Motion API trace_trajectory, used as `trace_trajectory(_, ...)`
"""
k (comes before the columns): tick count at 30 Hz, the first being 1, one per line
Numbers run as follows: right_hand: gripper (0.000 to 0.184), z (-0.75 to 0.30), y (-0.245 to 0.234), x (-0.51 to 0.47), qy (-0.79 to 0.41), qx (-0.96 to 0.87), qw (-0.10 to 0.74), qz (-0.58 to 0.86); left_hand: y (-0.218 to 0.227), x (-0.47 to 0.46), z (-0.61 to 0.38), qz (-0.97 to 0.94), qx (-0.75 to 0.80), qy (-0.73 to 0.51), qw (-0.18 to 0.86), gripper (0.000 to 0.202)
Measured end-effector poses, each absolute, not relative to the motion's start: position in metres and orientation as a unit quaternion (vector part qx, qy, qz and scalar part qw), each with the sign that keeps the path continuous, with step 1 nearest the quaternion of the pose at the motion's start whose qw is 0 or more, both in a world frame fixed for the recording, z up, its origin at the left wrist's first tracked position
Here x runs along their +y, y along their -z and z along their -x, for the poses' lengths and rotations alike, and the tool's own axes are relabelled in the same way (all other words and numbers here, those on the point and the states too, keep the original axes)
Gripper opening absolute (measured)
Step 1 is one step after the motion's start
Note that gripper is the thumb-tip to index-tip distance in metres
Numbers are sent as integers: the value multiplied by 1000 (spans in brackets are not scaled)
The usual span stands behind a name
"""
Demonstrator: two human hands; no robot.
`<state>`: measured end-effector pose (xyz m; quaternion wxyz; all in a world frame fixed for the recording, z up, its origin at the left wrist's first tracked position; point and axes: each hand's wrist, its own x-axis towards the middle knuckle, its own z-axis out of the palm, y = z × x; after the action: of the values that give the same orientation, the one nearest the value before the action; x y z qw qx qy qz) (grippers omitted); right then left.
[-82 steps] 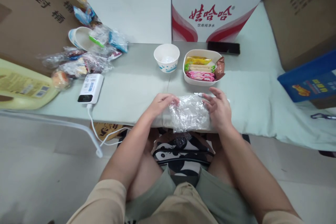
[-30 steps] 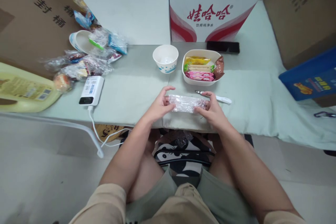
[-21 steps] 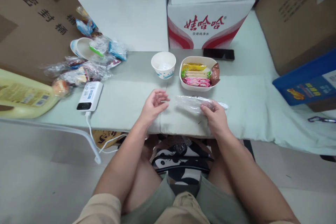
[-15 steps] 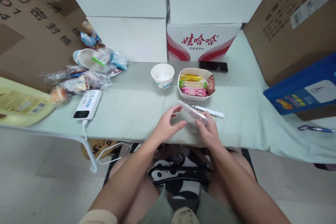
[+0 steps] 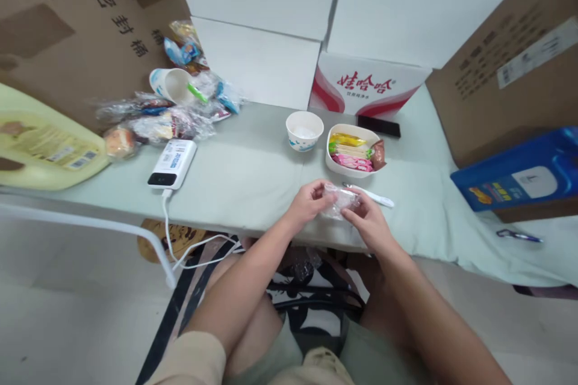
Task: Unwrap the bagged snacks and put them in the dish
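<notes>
Both my hands meet over the near edge of the pale green table (image 5: pixel 244 174). My left hand (image 5: pixel 307 201) and my right hand (image 5: pixel 368 222) are closed on a crumpled clear plastic bag (image 5: pixel 339 203), folded small between the fingertips. Just beyond the bag lies a white-handled small knife (image 5: pixel 372 195). Behind it stands a white oval dish (image 5: pixel 336 167) filled with wrapped snacks, and to its left a white paper bowl (image 5: pixel 304 130).
A white power bank (image 5: pixel 172 163) with a cable lies at left, near a heap of wrapped snacks (image 5: pixel 158 120) and a tipped paper cup (image 5: pixel 171 84). A yellow jug (image 5: pixel 40 144), a black phone (image 5: pixel 378 126), a blue box (image 5: pixel 519 177) and cardboard boxes ring the table.
The flat plastic bag got folded into a narrow strip, then bunched small between both hands. My left hand let go briefly and took hold again. The camera swung up and to the left.
</notes>
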<state>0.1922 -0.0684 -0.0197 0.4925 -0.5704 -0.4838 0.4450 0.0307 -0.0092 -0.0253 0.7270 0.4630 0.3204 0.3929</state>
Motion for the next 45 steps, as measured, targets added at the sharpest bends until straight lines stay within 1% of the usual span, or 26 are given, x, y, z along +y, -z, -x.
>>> trace_trajectory(2, 31, -191, 9, -57, -445, -516, 460, 570, 22, -6, -24, -444, 315, -431, 720, 49)
trace_trajectory(4, 25, -189, -6, -33, -398, -540, 460, 582, 19, -2, -17, -418, 337, -473, 699, 45)
trace_trajectory(6, 21, -182, -26, 4, -316, -580, 458, 595, 16, 4, -10, -395, 370, -488, 684, 33)
trace_trajectory(8, 19, -168, -48, 51, -214, -645, 409, 608, 14, 8, -4, -391, 389, -486, 679, 20)
trace_trajectory(9, 16, -158, -58, 76, -169, -684, 356, 614, 13, 9, -2, -394, 389, -483, 678, 16)
trace_trajectory(10, 12, -146, -65, 100, -131, -716, 278, 627, 12, 10, -1, -398, 386, -480, 680, 14)
trace_trajectory(11, 10, -134, -70, 123, -104, -737, 174, 644, 11, 9, 0, -400, 380, -477, 683, 13)
trace_trajectory(12, 10, -122, -72, 143, -92, -746, 78, 655, 10, 9, 1, -401, 375, -474, 688, 13)
trace_trajectory(14, 11, -99, -67, 172, -110, -743, -44, 658, 9, 7, 3, -397, 367, -468, 699, 14)
trace_trajectory(16, 9, -83, -55, 188, -148, -731, -123, 654, 8, 5, 5, -386, 361, -463, 712, 14)
trace_trajectory(19, 32, -73, -38, 195, -186, -704, -217, 650, 7, 6, 10, -365, 352, -453, 734, 14)
trace_trajectory(20, 34, -73, -36, 196, -197, -696, -235, 649, 7, 7, 11, -360, 351, -450, 738, 14)
trace_trajectory(21, 30, -74, -36, 197, -209, -689, -248, 649, 7, 7, 13, -357, 351, -448, 741, 15)
trace_trajectory(23, 17, -78, -43, 200, -235, -679, -259, 646, 6, 8, 16, -355, 350, -445, 744, 17)
trace_trajectory(25, 20, -80, -58, 204, -249, -677, -258, 643, 6, 7, 19, -353, 347, -444, 747, 19)
trace_trajectory(26, 21, -79, -66, 207, -232, -681, -253, 646, 6, 7, 20, -351, 346, -443, 749, 19)
trace_trajectory(28, 19, -73, -80, 215, -163, -696, -236, 659, 5, 6, 21, -344, 346, -440, 754, 20)
trace_trajectory(30, 23, -58, -87, 224, -77, -726, -186, 657, 3, 7, 20, -336, 352, -441, 755, 20)
trace_trajectory(32, 34, -34, -85, 234, -37, -771, -100, 627, 1, 8, 18, -329, 367, -442, 749, 18)
trace_trajectory(34, 48, -3, -75, 245, -35, -807, -18, 590, 0, 10, 16, -330, 383, -440, 742, 17)
trace_trajectory(35, 55, 13, -67, 251, -41, -813, 6, 580, 0, 11, 15, -332, 390, -436, 740, 16)
trace_trajectory(38, 70, 54, -41, 271, -70, -806, 29, 587, 4, 13, 13, -341, 413, -416, 734, 19)
trace_trajectory(40, 74, 72, -23, 285, -109, -792, 28, 600, 10, 14, 13, -351, 429, -406, 727, 22)
trace_trajectory(42, 77, 79, -6, 296, -146, -785, 44, 600, 18, 16, 13, -364, 438, -406, 715, 22)
trace_trajectory(45, 77, 74, 17, 307, -177, -781, 115, 588, 28, 19, 13, -369, 435, -409, 712, 17)
